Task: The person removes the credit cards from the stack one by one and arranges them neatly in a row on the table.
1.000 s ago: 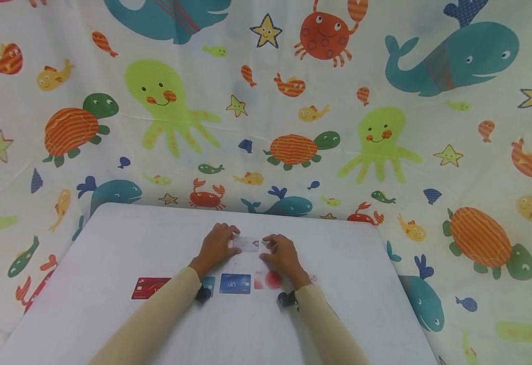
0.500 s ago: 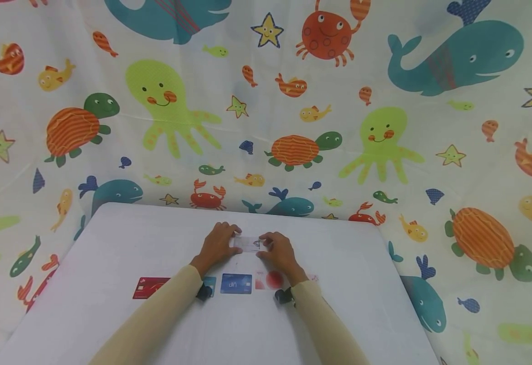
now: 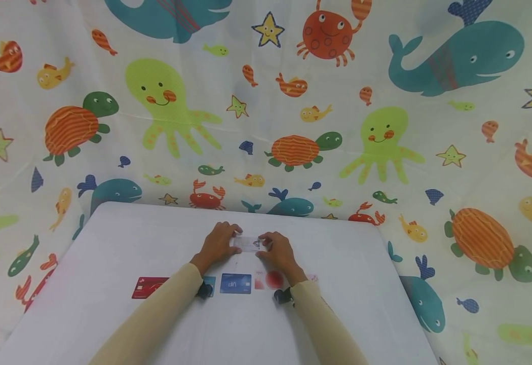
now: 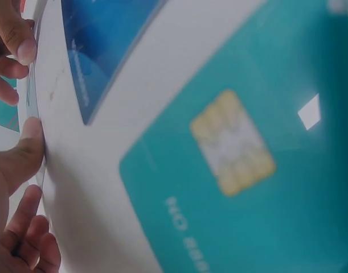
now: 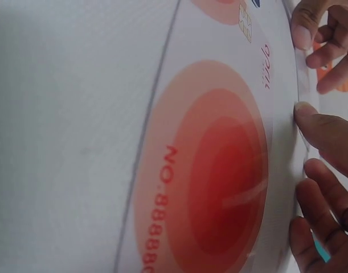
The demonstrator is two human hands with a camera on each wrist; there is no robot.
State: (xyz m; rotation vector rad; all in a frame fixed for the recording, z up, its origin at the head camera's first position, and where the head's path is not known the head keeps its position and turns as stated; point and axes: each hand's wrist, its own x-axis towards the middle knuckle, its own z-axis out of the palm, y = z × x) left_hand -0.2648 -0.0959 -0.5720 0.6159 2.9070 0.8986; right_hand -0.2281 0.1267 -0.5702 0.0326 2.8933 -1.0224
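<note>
A pale, whitish card (image 3: 247, 244) lies near the middle of the white table. My left hand (image 3: 218, 243) grips its left end between thumb and fingers, while my right hand (image 3: 279, 251) pinches the right end the same way. In the left wrist view the left thumb (image 4: 30, 145) presses at the thin edge of this card. The right wrist view has the right thumb (image 5: 319, 128) at its edge too. Nearer to me a row of cards includes a blue card (image 3: 235, 284), a white card with red circles (image 5: 219, 170) and a teal card (image 4: 299, 193).
A red card (image 3: 149, 287) lies at the row's left end, partly behind the left sleeve (image 3: 156, 309). Part of a pale pinkish card (image 3: 313, 278) shows beside the right wrist. Behind the table (image 3: 362, 263) hangs a cloth (image 3: 248, 126) printed with sea animals.
My right hand has moved slightly left and taken hold of the whitish card's right end. The left hand keeps its grip and has barely moved. The row of cards stays put.
</note>
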